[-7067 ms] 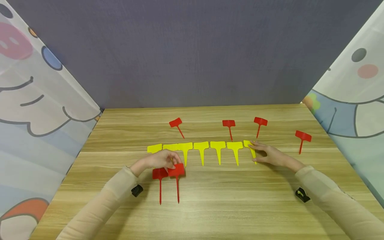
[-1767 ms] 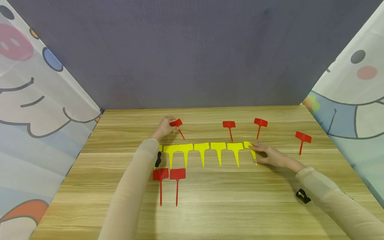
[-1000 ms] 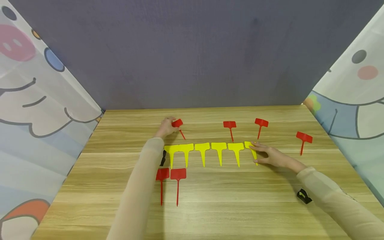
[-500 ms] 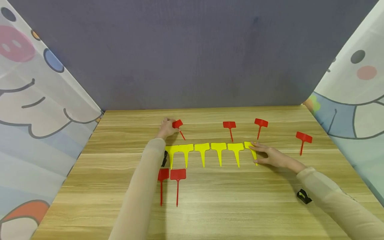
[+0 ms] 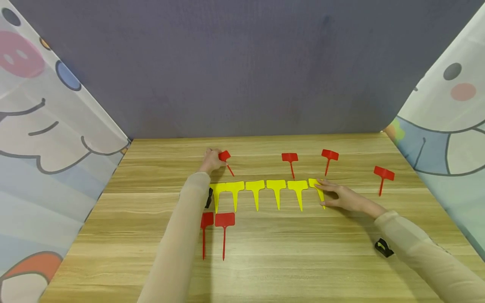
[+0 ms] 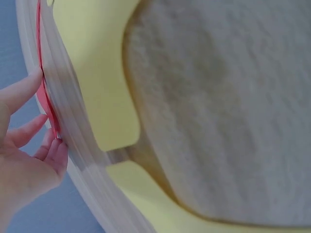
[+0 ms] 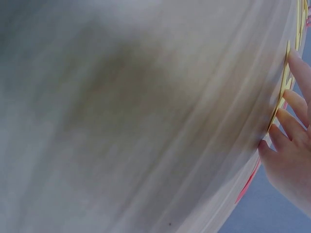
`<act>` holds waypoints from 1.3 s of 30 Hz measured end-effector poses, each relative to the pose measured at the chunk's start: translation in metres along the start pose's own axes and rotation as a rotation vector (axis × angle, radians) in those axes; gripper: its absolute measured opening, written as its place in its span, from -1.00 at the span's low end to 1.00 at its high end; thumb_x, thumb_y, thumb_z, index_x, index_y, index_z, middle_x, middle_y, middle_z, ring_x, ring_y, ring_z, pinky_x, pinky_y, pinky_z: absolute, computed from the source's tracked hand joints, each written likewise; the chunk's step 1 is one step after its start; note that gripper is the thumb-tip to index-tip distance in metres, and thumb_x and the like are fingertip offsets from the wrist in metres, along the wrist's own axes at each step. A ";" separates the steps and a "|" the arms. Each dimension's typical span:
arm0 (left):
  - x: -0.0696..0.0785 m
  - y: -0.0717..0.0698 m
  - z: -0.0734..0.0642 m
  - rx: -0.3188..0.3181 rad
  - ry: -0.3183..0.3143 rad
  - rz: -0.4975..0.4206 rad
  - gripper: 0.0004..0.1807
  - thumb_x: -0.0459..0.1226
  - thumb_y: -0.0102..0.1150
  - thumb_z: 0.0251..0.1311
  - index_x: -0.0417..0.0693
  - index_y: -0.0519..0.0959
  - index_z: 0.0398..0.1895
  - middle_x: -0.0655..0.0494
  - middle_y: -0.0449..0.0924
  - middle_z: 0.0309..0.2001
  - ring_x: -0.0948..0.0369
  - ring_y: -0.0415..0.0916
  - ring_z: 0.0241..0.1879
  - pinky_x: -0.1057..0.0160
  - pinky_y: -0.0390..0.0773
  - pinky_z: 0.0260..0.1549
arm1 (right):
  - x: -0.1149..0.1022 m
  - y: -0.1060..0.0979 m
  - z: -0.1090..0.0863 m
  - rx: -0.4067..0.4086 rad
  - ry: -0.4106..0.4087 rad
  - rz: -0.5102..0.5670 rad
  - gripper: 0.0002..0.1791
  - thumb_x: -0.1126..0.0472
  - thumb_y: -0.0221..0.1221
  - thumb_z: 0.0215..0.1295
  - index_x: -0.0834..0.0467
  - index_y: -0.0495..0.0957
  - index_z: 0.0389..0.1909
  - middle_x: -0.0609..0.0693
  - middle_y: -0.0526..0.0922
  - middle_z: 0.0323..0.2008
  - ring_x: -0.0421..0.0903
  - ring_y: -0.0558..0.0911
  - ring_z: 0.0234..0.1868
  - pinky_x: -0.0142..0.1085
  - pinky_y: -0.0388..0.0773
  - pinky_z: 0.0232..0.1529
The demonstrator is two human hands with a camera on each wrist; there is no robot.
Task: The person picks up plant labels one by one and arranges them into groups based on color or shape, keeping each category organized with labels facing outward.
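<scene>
Far across the table, my left hand (image 5: 214,160) reaches to a red T-shaped plant label (image 5: 225,156). In the left wrist view, thumb and fingertips pinch that red label's head (image 6: 44,103), which lies along the tabletop. My right hand (image 5: 342,197) rests on the rightmost yellow plant label (image 5: 313,182), its fingers spread and fairly straight; this hand partly covers the label. Several more yellow plant labels (image 5: 275,185) lie in a row, heads away from me. The left sleeve hides the row's left end. Two red labels (image 5: 225,219) lie nearer me, below that row.
Three more red plant labels (image 5: 289,157) lie behind and right of the row. Black wrist camera mounts (image 5: 384,247) show by each sleeve. A grey panel (image 5: 250,84) stands at the wooden table's (image 5: 288,261) back edge, with cartoon-print curtains (image 5: 34,126) at both sides.
The left hand laid the second front red label down beside the first, then reached up to the far red one. Lately its fingers have closed slightly farther over it. The right hand stays put.
</scene>
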State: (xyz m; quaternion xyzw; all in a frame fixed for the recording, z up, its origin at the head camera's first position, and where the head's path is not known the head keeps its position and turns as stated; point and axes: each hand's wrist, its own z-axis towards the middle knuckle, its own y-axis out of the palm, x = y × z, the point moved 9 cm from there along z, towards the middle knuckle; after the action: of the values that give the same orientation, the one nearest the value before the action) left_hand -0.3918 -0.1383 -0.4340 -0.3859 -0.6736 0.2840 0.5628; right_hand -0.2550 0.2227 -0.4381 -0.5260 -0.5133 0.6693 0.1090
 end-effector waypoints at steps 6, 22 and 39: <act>-0.008 0.004 0.012 0.008 -0.004 -0.030 -0.36 -0.26 0.30 -0.06 -0.21 0.33 0.14 -0.20 0.18 0.07 -0.02 0.09 0.08 0.11 0.24 0.07 | -0.002 -0.001 0.000 0.006 -0.012 -0.010 -0.27 0.07 0.24 0.03 0.32 0.25 0.19 0.30 0.11 0.25 0.31 0.05 0.24 0.19 0.07 0.11; -0.027 0.020 0.051 0.027 0.154 -0.260 -0.24 -0.37 0.43 -0.30 -0.15 0.18 0.00 -0.15 0.38 -0.03 0.05 0.39 -0.05 0.23 0.45 -0.09 | -0.004 -0.002 0.000 -0.001 -0.010 -0.013 -0.27 0.05 0.22 0.04 0.33 0.25 0.19 0.32 0.11 0.25 0.32 0.04 0.24 0.19 0.06 0.12; 0.009 -0.017 -0.009 0.050 0.040 -0.634 -0.66 -0.56 -0.08 0.15 -0.36 0.28 0.02 -0.30 0.33 -0.16 -0.06 0.50 -0.23 0.21 0.57 -0.28 | -0.002 -0.002 0.001 0.009 -0.023 -0.023 -0.28 0.06 0.23 0.04 0.33 0.26 0.18 0.32 0.13 0.24 0.33 0.06 0.23 0.19 0.07 0.11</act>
State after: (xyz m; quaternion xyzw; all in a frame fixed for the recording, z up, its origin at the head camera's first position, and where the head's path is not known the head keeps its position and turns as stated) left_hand -0.3872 -0.1409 -0.4136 -0.1484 -0.7417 0.1033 0.6459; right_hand -0.2553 0.2214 -0.4352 -0.5119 -0.5176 0.6762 0.1131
